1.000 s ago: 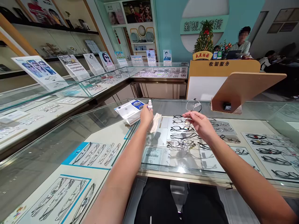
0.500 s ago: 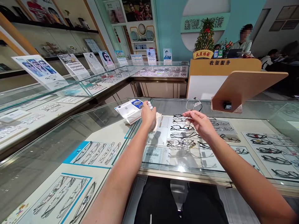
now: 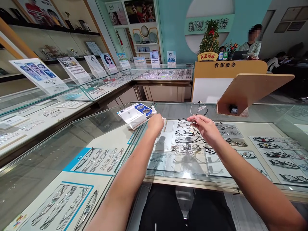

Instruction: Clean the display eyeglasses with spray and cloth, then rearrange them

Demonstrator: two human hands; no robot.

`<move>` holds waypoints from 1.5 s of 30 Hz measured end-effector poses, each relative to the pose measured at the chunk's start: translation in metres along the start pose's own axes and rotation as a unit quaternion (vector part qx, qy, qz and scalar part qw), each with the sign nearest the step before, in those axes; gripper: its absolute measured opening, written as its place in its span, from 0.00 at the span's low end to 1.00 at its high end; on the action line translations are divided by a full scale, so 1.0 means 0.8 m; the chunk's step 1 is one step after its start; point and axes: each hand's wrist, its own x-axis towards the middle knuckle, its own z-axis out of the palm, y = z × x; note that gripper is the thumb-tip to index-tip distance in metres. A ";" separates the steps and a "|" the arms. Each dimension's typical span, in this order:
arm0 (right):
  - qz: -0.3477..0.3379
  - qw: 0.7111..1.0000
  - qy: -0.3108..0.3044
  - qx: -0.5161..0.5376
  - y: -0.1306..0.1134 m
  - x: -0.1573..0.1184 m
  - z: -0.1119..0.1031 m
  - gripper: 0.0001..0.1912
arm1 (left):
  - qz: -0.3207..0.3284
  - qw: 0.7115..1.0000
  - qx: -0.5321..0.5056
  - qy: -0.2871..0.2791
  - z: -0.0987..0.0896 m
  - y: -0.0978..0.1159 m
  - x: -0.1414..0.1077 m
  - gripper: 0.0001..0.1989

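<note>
My right hand (image 3: 205,127) pinches the temple of black thin-framed eyeglasses (image 3: 198,108), which it holds upright above the glass counter top (image 3: 174,110). My left hand (image 3: 155,125) is curled over a beige cleaning cloth (image 3: 164,122), and most of the cloth is hidden beneath it. Just beyond the left knuckles, a small white spray bottle (image 3: 153,110) stands upright, apparently apart from the fingers. Rows of eyeglasses (image 3: 187,140) lie on white display sheets under the glass, below and between my hands.
A white folded leaflet holder (image 3: 132,116) lies left of my left hand. A tilted wooden board on a stand (image 3: 250,91) rises at the right. More glass display cases (image 3: 72,93) run along the left, and a person sits behind the cashier desk (image 3: 228,80).
My left hand has moved right and slightly down, from the spray bottle onto the cloth. The bottle remains upright near its earlier spot. My right hand and the eyeglasses have barely moved.
</note>
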 end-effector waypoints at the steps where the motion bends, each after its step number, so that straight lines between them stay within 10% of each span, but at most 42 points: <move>1: 0.000 1.000 -0.001 -0.001 0.001 0.000 0.000 0.13 | -0.016 1.000 0.010 -0.024 0.004 -0.004 0.003 0.06; 17: 0.002 1.000 -0.004 -0.026 0.003 -0.001 0.000 0.15 | -0.052 0.998 -0.018 -0.040 0.021 -0.028 0.022 0.05; 25: -0.004 1.000 -0.005 -0.014 -0.006 -0.002 0.001 0.14 | -0.017 0.983 -0.176 0.045 -0.020 -0.007 0.012 0.11; 37: -0.024 0.999 -0.014 0.045 -0.012 0.001 0.004 0.12 | 0.170 0.832 -0.526 -0.038 -0.053 0.052 -0.043 0.09; 45: -0.032 0.996 0.036 0.070 -0.012 -0.001 0.005 0.13 | 0.273 0.773 -0.560 -0.122 -0.046 0.071 -0.076 0.16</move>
